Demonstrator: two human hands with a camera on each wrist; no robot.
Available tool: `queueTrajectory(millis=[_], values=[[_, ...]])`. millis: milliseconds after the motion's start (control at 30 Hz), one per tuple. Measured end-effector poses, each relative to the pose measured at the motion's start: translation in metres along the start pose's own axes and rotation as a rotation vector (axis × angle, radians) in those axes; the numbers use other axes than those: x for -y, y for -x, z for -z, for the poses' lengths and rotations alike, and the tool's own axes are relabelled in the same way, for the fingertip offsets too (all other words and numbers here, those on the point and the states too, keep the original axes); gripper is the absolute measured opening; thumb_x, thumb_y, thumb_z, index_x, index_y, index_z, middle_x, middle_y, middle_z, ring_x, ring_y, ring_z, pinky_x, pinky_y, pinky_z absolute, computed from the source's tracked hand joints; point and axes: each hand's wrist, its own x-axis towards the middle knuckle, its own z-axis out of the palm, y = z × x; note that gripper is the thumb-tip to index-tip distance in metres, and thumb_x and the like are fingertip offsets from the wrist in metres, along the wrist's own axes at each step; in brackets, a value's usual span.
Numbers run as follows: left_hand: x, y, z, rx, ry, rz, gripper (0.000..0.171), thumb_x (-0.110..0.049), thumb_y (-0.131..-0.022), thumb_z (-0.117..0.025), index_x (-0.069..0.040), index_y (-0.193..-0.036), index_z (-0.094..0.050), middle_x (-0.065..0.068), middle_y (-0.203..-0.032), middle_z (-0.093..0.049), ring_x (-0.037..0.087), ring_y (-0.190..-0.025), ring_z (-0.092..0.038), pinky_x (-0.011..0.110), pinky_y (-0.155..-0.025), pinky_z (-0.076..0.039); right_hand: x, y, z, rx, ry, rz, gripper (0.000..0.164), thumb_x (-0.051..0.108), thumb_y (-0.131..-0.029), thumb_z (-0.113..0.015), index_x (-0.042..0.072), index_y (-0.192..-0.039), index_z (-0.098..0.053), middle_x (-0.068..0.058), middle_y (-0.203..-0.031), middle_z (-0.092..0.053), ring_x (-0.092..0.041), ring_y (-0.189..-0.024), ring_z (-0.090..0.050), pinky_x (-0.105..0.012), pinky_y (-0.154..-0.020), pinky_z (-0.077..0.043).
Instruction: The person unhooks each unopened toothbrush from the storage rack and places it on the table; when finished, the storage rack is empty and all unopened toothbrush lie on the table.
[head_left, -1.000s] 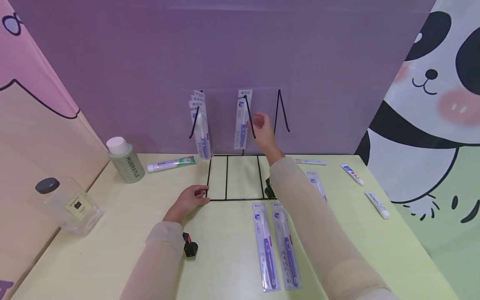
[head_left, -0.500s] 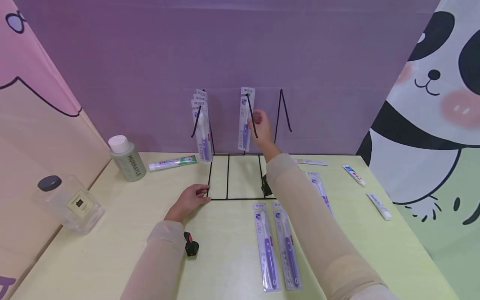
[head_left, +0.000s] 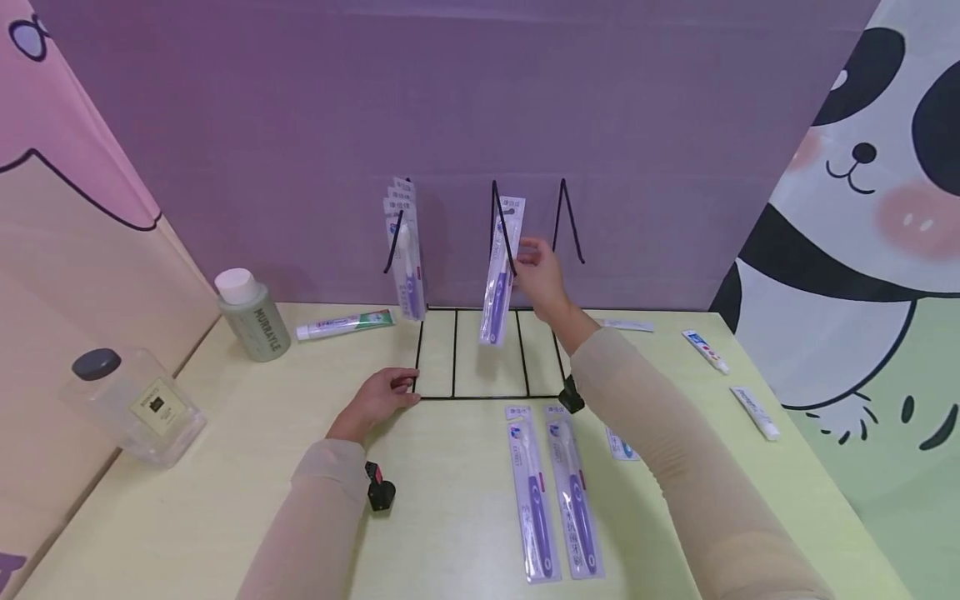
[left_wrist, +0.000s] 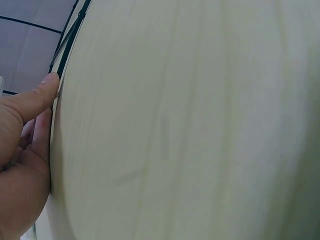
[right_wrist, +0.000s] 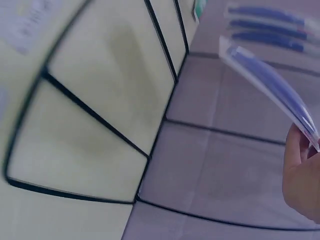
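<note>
Head view: a person's two hands work well apart at a black wire rack [head_left: 454, 358] standing on a pale table [head_left: 450, 517]. The right hand [head_left: 543, 277] pinches the edge of a toothbrush pack [head_left: 498, 283], tilted, at the front of the middle hook [head_left: 494, 193]. The left hand [head_left: 378, 398] grips the rack's near left corner, apparently steadying it. The step in hand seems to be passing this pack along the hook, on or off; I cannot tell whether its hole is round the wire. Either way, the next move calls for a light pinch, the hole lined up with the prong and the rack kept firm. Several packs [head_left: 408, 250] hang on the left hook; two more lie side by side in front, each a clear case with one purple brush inside. At the left stand a grey-green bottle [head_left: 258, 325] with a white cap and a clear bottle [head_left: 153, 412] with a dark cap; both are closed, and their contents cannot be made out.

Left wrist view: thumb and fingers close on the rack's edge, beside the table top.

Right wrist view: the fingers hold the pack by one side, its brush visible through the plastic, apart from the hanging packs.
</note>
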Motion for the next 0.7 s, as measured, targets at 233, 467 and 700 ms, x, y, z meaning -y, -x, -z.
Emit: queueTrajectory(millis=[233, 467, 700], values=[[-0.001, 0.0, 0.0, 0.003, -0.018, -0.015, 0.044, -0.008, -0.082, -0.067, -0.004, -0.124, -0.054, 0.014, -0.12, -0.051, 0.024, -0.109, -0.047, 0.035, -0.093, -0.038, -0.011, 0.049, 0.007, 0.142, -0.068, -0.166, 0.044, -0.004, -0.086, -0.056, 0.007, -0.127, -0.041, -0.016, -0.102, -0.051, -0.026, -0.081, -0.057, -0.041, -0.066, -0.052], [-0.001, 0.001, -0.001, 0.007, -0.009, -0.037, 0.043, -0.006, -0.082, -0.066, -0.001, -0.123, -0.053, 0.015, -0.121, -0.051, 0.026, -0.109, -0.047, 0.036, -0.092, -0.039, -0.036, 0.106, 0.018, 0.269, -0.035, -0.32, 0.041, -0.003, -0.086, -0.056, 0.006, -0.123, -0.042, -0.015, -0.097, -0.054, -0.023, -0.077, -0.057, -0.039, -0.062, -0.052], [0.0, -0.001, 0.001, 0.02, -0.001, -0.026, 0.045, -0.006, -0.082, -0.066, -0.003, -0.125, -0.053, 0.015, -0.124, -0.049, 0.025, -0.112, -0.046, 0.036, -0.093, -0.038, -0.058, 0.162, 0.017, 0.407, 0.098, -0.448, 0.044, -0.005, -0.085, -0.056, 0.0, -0.124, -0.035, -0.015, -0.093, -0.048, -0.023, -0.073, -0.056, -0.04, -0.062, -0.053]])
